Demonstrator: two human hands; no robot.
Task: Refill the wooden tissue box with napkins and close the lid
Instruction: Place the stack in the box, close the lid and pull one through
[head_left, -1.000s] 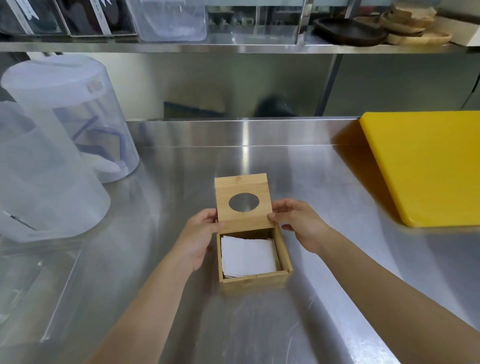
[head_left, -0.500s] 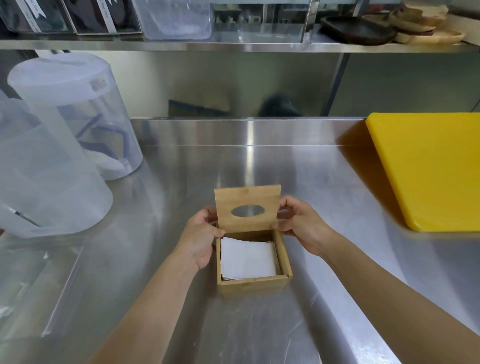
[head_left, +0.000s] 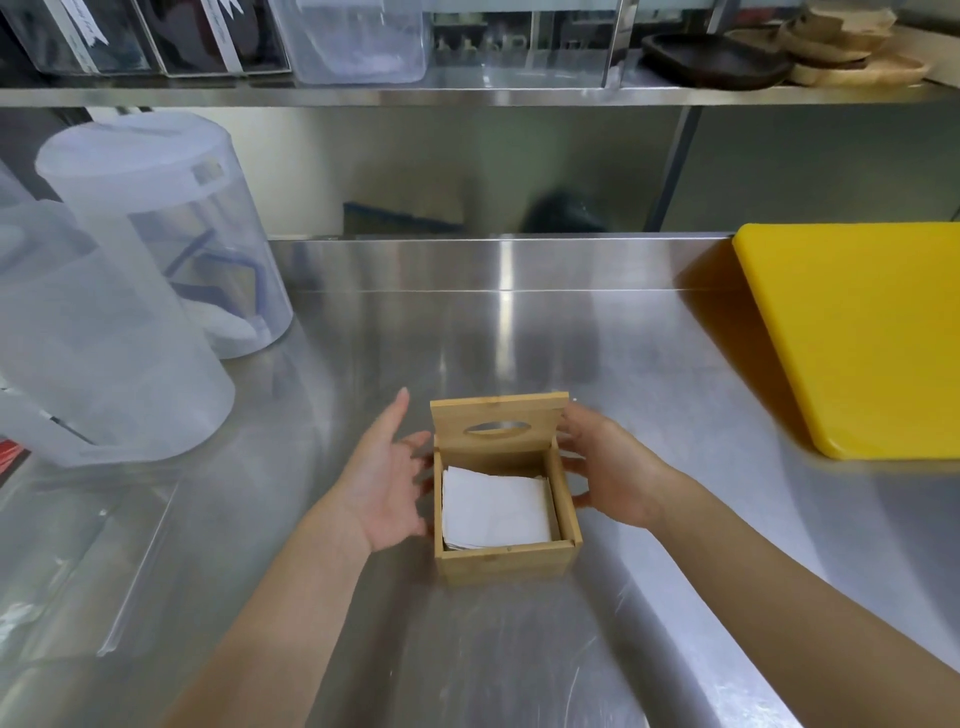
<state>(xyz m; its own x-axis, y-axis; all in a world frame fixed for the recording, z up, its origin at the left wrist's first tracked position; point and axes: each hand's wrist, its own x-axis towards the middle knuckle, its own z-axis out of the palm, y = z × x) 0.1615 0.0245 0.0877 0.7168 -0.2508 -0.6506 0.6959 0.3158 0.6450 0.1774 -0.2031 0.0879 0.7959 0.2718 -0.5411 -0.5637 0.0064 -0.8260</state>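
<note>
My left hand (head_left: 382, 483) sits just left of centre, palm turned inward and fingers spread wide, thumb pointing up toward the far edge; it is just beside the wooden tissue box (head_left: 506, 525) and grips nothing. My right hand (head_left: 613, 475) mirrors it on the other side, fingers loosely spread, fingertips touching or nearly touching the right edge of the lid (head_left: 497, 423); whether it actually grips, I cannot tell. The box stands in the lower middle of the frame on a stainless steel counter (head_left: 519, 338). Its lid, with an oval slot, is raised at the far side, tilted forward over the opening, and a stack of white napkins (head_left: 496, 506) lies inside. Two translucent plastic pitchers (head_left: 130, 291) fill the left side. A yellow cutting board (head_left: 862, 332) lies at the right edge. Along the top runs a steel shelf (head_left: 467, 96) holding clear bins and, upper right, dark and wooden dishes (head_left: 779, 57). Both forearms reach in from the bottom corners.
</note>
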